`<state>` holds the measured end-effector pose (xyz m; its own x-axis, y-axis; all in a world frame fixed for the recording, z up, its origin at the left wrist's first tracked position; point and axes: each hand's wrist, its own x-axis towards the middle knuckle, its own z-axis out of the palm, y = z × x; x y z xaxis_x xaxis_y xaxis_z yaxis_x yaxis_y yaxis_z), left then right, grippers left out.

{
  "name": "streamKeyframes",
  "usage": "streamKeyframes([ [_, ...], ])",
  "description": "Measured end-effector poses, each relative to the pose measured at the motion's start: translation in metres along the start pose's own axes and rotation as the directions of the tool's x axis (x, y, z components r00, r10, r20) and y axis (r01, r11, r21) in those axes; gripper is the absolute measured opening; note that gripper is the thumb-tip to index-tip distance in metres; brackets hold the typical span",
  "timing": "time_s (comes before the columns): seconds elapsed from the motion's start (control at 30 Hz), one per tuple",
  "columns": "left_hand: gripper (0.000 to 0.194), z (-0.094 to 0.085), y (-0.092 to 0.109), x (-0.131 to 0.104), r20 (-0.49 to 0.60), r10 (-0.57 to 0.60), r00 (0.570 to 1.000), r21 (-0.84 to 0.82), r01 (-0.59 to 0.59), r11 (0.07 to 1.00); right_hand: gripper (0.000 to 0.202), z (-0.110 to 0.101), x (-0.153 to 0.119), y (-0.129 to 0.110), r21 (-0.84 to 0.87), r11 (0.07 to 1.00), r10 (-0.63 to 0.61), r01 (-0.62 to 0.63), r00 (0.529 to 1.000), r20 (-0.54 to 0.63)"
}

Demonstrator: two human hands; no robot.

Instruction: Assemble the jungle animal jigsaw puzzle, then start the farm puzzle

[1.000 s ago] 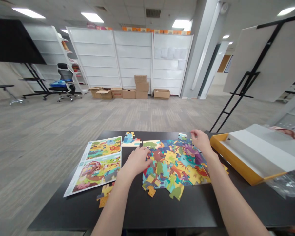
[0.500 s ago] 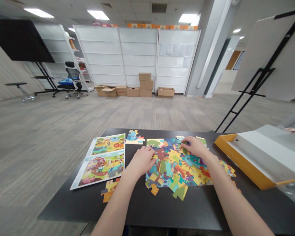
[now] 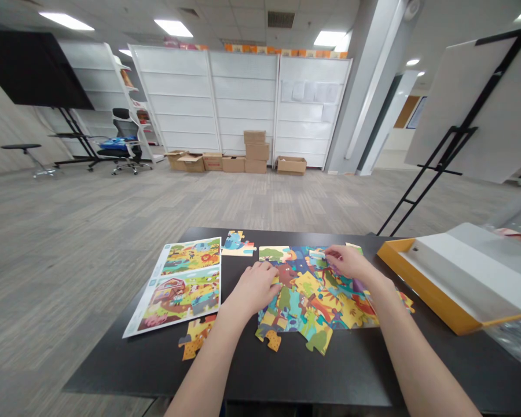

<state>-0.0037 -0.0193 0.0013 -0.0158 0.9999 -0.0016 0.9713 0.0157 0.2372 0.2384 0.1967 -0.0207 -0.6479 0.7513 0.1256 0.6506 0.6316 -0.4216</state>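
Colourful jigsaw puzzle pieces [image 3: 310, 286] lie together in a patch on the black table, some overlapping others. My right hand [image 3: 351, 265] is over the upper right of the patch, its thumb and fingers pinched on a puzzle piece [image 3: 316, 255] with a pale edge. At the patch's left side rests my left hand [image 3: 257, 285], palm down, fingers loosely bent and apart, the tips touching the pieces there. A tan spotted piece [image 3: 272, 340] and a green one [image 3: 320, 340] stick out along the near edge. My right forearm hides pieces on the right.
Left of the patch lies a printed picture sheet [image 3: 186, 286]. Joined pieces [image 3: 238, 243] sit by its top corner, and orange pieces [image 3: 195, 336] by its lower edge. An open yellow and white box [image 3: 443, 289] stands on the right, with clear plastic [image 3: 514, 336] beside it.
My right hand has moved slightly right and the pale-edged piece has come nearer to me, onto the patch. My left hand has shifted slightly right and stays at the patch's left side.
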Motion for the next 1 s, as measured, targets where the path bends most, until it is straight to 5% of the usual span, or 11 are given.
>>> streamKeyframes([
  [0.1, 0.031, -0.001, 0.0, -0.001, 0.005, 0.001, 1.0, 0.008, -0.001, 1.0, 0.023, -0.002, 0.0, 0.008, -0.063, 0.997, 0.033, -0.035, 0.999, -0.033],
  [0.33, 0.03, -0.001, 0.002, -0.002, 0.016, 0.002, 1.0, 0.035, -0.002, 0.999, 0.022, 0.012, 0.003, -0.006, -0.131, 0.975, -0.182, 0.181, 0.983, 0.004],
  [0.47, 0.029, -0.001, 0.004, -0.004, 0.02, 0.004, 1.0, 0.045, -0.005, 0.999, 0.026, 0.016, 0.004, -0.009, -0.148, 0.97, -0.193, 0.191, 0.981, 0.0],
  [0.63, 0.027, -0.002, 0.004, -0.006, 0.025, 0.009, 1.0, 0.043, -0.01, 0.999, 0.034, -0.001, 0.001, 0.022, -0.246, 0.963, 0.068, -0.107, 0.985, -0.162],
  [0.8, 0.027, -0.003, 0.004, -0.006, 0.036, 0.008, 0.999, 0.036, -0.009, 0.999, 0.038, -0.025, -0.01, 0.063, -0.223, 0.849, 0.393, -0.479, 0.854, -0.339],
  [0.9, 0.027, -0.004, 0.005, -0.006, 0.041, -0.001, 0.999, 0.044, -0.001, 0.999, 0.036, -0.03, -0.014, 0.075, -0.186, 0.827, 0.465, -0.531, 0.831, -0.306],
  [1.0, 0.025, -0.005, 0.005, -0.006, 0.037, -0.004, 0.999, 0.049, 0.003, 0.999, 0.03, -0.029, -0.014, 0.08, -0.189, 0.842, 0.469, -0.506, 0.858, -0.207],
])
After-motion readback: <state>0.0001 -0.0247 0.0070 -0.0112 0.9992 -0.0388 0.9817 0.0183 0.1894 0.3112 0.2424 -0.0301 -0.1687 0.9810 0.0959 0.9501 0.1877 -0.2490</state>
